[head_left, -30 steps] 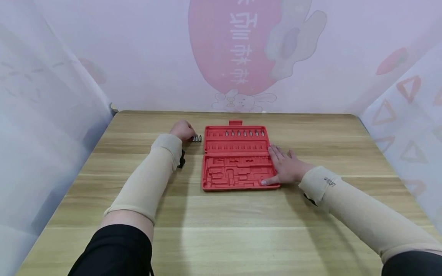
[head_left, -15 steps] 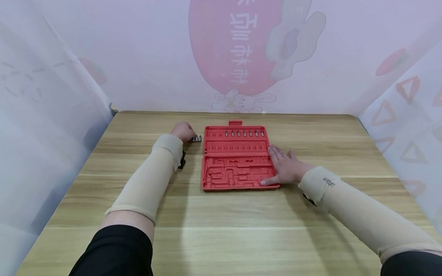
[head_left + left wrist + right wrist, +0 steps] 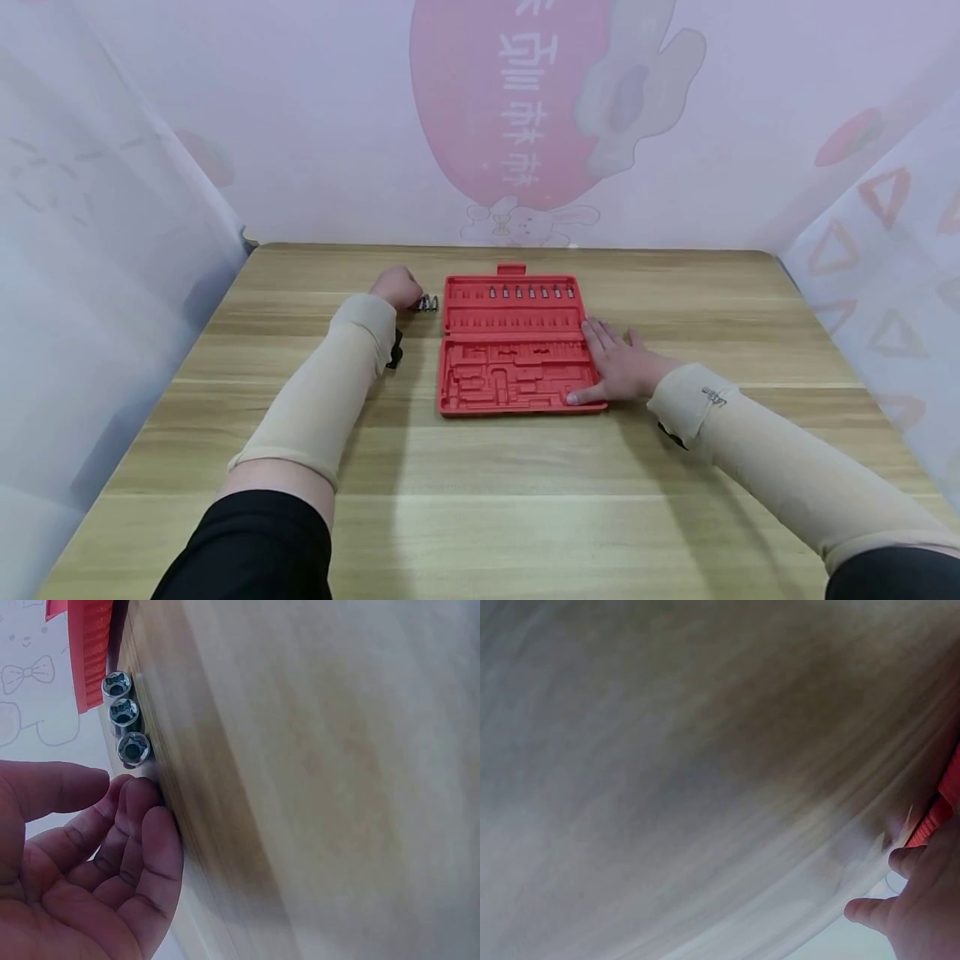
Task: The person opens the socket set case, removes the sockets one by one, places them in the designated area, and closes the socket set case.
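1. Nearest to us, our two forearms in beige sleeves reach out over the wooden table (image 3: 480,500). The right sleeve carries a small dark printed mark near the cuff (image 3: 716,397); it is too small to read.

2. Our right hand (image 3: 618,362) lies flat, fingers straight, on the right edge of the open red tool case (image 3: 513,343); it presses on the case and grips nothing. The right wrist view shows only a few fingertips (image 3: 900,889) beside a red edge, and is otherwise blurred.

3. The case lies open in the middle of the table. Its near half is moulded recesses that appear unfilled. In the far half, one row holds about seven small metal bits (image 3: 530,291) standing at its right part; the slots to their left and the row below look vacant. We judge the filling of the case to be at an early stage, with most seats outstanding.

4. Three metal sockets (image 3: 124,720) stand in a line on the table just beside the case's far-left corner. Our left hand (image 3: 397,286) is loosely curled right next to them, fingertips (image 3: 139,791) close to the nearest socket; it holds nothing.

5. Farthest away, the backdrop shows a large strawberry with white characters (image 3: 522,100) that appear mirrored, so we cannot read them.
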Demonstrator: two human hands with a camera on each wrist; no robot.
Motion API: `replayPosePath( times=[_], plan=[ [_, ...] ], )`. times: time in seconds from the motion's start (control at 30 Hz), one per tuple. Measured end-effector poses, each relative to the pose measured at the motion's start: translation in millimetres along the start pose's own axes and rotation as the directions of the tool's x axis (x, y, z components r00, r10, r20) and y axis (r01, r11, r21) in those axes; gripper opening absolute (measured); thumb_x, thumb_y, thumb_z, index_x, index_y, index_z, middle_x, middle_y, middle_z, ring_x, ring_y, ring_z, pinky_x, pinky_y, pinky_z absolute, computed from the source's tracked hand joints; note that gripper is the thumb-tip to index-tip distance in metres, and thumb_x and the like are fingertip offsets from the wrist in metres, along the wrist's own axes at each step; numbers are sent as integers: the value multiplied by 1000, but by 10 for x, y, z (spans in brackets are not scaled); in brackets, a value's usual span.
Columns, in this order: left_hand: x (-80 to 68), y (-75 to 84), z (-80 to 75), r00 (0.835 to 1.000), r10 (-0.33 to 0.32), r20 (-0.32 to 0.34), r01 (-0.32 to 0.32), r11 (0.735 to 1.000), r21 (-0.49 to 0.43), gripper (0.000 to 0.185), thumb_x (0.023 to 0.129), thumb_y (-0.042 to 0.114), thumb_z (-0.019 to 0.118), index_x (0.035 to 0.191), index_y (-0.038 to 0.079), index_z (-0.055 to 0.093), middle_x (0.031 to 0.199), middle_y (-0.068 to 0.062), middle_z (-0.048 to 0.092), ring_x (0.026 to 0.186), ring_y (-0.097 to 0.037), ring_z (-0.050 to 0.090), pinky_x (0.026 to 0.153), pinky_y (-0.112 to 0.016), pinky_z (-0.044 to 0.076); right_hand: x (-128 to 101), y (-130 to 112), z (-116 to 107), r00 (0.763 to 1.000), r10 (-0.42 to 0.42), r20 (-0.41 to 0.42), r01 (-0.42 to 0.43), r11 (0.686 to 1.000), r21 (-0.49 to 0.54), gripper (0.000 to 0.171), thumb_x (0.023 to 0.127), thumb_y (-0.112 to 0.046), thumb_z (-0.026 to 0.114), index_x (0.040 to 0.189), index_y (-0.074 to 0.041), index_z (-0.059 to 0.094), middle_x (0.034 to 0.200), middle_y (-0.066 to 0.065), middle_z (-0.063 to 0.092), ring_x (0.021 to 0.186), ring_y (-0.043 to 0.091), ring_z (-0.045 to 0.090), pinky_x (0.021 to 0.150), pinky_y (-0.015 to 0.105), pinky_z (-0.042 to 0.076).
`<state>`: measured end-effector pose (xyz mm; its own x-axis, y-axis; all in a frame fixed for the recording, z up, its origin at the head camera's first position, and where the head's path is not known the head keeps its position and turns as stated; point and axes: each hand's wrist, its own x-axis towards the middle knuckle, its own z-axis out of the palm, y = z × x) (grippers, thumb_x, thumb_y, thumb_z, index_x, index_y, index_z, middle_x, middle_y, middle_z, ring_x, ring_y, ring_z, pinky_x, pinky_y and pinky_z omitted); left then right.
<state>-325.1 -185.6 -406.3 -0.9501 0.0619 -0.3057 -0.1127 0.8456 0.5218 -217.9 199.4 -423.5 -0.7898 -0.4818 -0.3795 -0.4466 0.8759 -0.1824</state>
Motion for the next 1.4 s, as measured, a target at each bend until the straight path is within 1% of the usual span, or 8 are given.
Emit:
replayPosePath(
  times=[0.2,0.43,0.67,0.77,0.93,1.13,1.3,1.4],
  plan=[
    [17,20,2,1000,0,-30,-1,1000,-29,28,96,5,45,68,8,49,65,-3,44,59,-17,42,61,-33,42,-7,15,-6,1000,4,-2,-4,1000,4,132,85,-82,58,161,7,-3,169,25,-5,155,43,0,117,70,2],
    [68,46,25,999,12,-42,-15,995,-96,36,99,6,42,64,12,47,56,0,43,49,-13,35,54,-31,37,-3,11,-3,1000,2,3,-2,1000,15,132,85,-81,60,161,7,-3,169,25,-5,155,43,-1,117,70,2],
    [50,187,-6,999,24,-28,-26,995,-99,29,104,11,42,81,4,60,70,-6,59,62,-16,51,67,-35,46,-4,2,5,1000,6,-2,-6,1000,7,132,85,-81,60,161,8,-1,169,25,-4,155,44,1,117,70,3],
    [74,270,-7,999,29,-16,-31,988,-149,28,104,12,44,82,4,59,80,-10,65,70,-21,58,75,-38,51,1,9,1,1000,7,1,-7,1000,11,133,84,-82,60,161,7,-2,169,25,-5,155,43,0,117,70,3],
    [30,493,1,999,53,-14,-54,987,-149,34,102,15,46,68,13,44,70,-5,56,65,-21,54,71,-36,49,11,27,10,1000,-1,1,1,1000,15,134,83,-83,59,160,7,-3,169,25,-6,155,43,0,117,70,3],
    [51,744,88,998,69,-9,-70,984,-162,32,104,16,49,72,10,46,67,-1,47,61,-16,42,66,-34,42,19,35,11,1000,5,9,-5,1000,20,135,83,-84,58,161,6,-4,169,24,-6,155,42,-2,118,69,3],
    [138,850,156,995,94,35,-87,984,-152,38,104,15,49,66,11,43,58,1,38,52,-14,33,61,-33,38,17,27,0,1000,7,6,-7,999,38,133,84,-82,60,160,8,-3,169,26,-5,155,44,-1,117,70,2],
    [160,907,144,993,114,43,-107,984,-145,42,105,15,49,64,11,45,56,1,40,49,-14,33,60,-33,39,20,21,-6,1000,3,4,-4,999,36,133,84,-82,59,160,8,-3,169,26,-5,155,44,-1,117,70,3]
  ],
)
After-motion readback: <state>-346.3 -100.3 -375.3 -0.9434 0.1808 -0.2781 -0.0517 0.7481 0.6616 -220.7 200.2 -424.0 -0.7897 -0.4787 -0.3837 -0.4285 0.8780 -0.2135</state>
